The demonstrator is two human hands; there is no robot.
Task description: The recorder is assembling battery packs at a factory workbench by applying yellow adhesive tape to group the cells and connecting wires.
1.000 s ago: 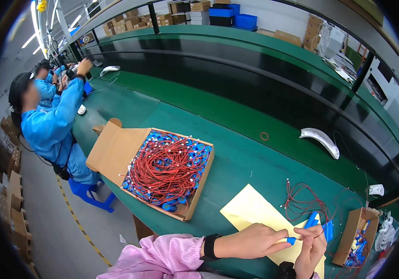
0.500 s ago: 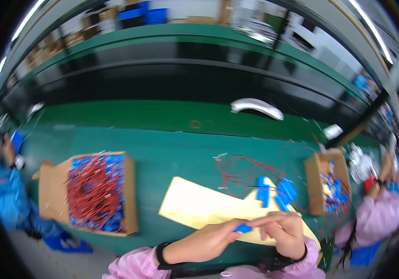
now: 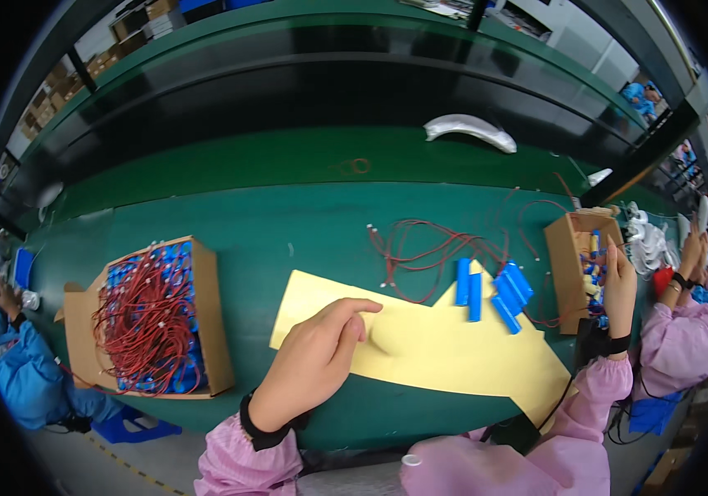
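Since the earlier frame the right hand has left the yellow sheet and reaches, fingers extended and empty, into the small carton, while the left hand, fingers loosely curled, pins the sheet; a careless withdrawal could snag the red wires and drag the blue cells off it.

The left hand lies over the near left part of a yellow paper sheet on the green bench, its fingers curled loosely and holding nothing. The right hand reaches to the small cardboard box at the right, fingers extended upward at its near wall. Five blue cylindrical cells rest on the sheet's far edge, with loose red wires just behind them. At the left stands a larger cardboard box packed with blue cells and red wires. A white curved piece lies farther back.
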